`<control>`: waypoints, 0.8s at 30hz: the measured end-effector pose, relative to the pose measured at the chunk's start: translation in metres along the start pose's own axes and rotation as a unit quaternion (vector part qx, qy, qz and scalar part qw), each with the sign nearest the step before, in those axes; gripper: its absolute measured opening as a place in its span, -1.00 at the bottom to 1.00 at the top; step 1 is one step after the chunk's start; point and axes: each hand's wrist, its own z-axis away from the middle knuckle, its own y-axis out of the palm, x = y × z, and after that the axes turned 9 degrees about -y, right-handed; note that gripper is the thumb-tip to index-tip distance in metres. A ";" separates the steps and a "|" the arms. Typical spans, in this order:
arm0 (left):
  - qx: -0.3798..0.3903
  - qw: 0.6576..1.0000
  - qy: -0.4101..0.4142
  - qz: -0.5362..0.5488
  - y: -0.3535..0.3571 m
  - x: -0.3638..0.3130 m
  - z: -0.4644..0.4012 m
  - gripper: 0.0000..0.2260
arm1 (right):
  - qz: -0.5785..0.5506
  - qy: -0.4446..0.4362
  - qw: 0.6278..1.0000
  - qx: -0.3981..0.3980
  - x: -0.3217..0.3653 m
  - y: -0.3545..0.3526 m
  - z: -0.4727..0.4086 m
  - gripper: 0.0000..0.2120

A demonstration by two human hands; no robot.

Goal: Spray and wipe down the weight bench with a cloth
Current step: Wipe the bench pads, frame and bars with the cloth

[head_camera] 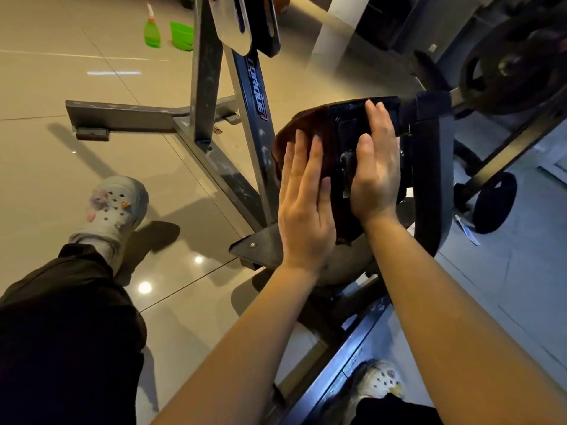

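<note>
The left hand [302, 207] and right hand [376, 167] lay flat with straight fingers against the dark cloth [310, 130], pressing it onto the bench pad [429, 179] between them; the green spray bottle [152, 30] stood at eleven o'clock on the floor, well apart.

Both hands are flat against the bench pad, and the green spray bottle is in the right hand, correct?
Not quite. The green spray bottle stands on the floor, beside a green container, far from both hands. The head view shows the left hand and right hand flat against the bench pad, fingers straight.
</note>
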 end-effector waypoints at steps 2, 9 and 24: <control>-0.013 1.000 -0.011 0.004 0.004 0.011 0.013 -0.60 | -0.003 -0.002 1.000 -0.005 -0.002 0.000 0.000 -0.51; 0.022 0.990 -0.137 0.001 -0.006 0.023 0.084 -0.56 | -0.015 -0.009 1.000 -0.006 -0.004 0.002 0.001 -0.51; -0.020 0.995 -0.095 -0.028 0.000 -0.001 0.029 -0.62 | -0.001 -0.003 1.000 0.010 -0.001 0.000 0.001 -0.48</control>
